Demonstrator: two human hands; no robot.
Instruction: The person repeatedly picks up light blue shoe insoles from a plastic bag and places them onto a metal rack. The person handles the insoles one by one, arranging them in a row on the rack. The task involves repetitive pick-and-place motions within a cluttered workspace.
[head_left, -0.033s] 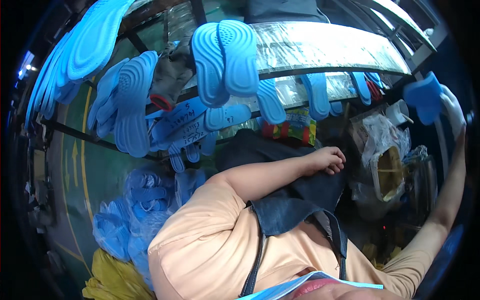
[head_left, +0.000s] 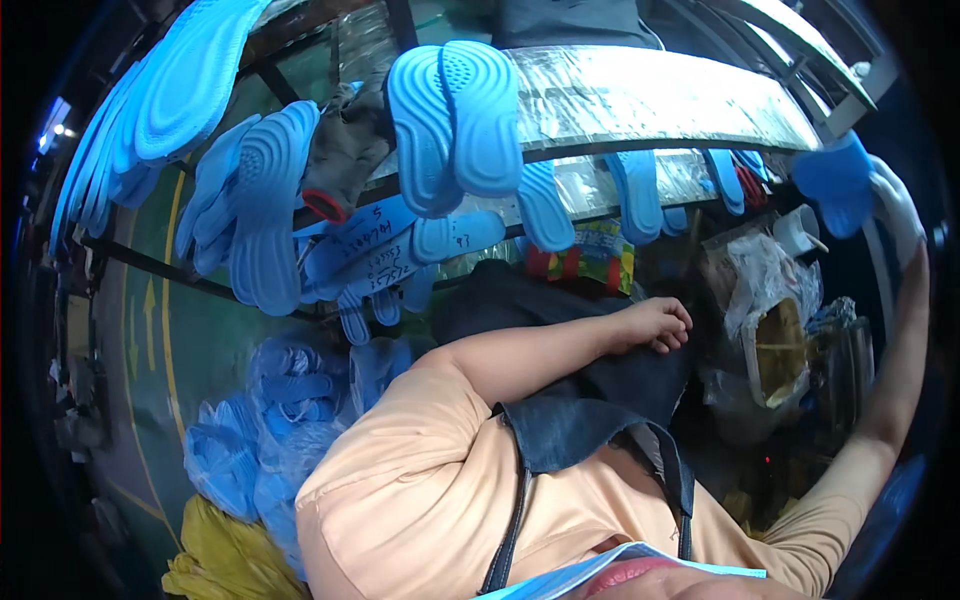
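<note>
At the far right my right hand [head_left: 893,200], in a white glove, grips a pair of blue insoles [head_left: 838,185] close to the end of the rack. The right arm stretches far out to that side. My left hand [head_left: 655,324] is bare, its fingers loosely curled with nothing visible in them, above the dark cloth over my lap. A pair of ridged blue insoles [head_left: 455,120] hangs over the rack's front edge. Other blue insoles [head_left: 540,205] hang along the bar to their right.
A shelf with a shiny film-like cover [head_left: 660,95] spans the front. More insoles [head_left: 275,200] hang at left, near a dark cloth with a red rim [head_left: 340,150]. Bagged blue pieces [head_left: 290,400] and yellow cloth [head_left: 230,550] lie at lower left. Plastic-wrapped containers [head_left: 775,345] stand at right.
My right hand and the blue insoles have shifted slightly left, toward the rack's end. My left hand stays nearly where it was.
</note>
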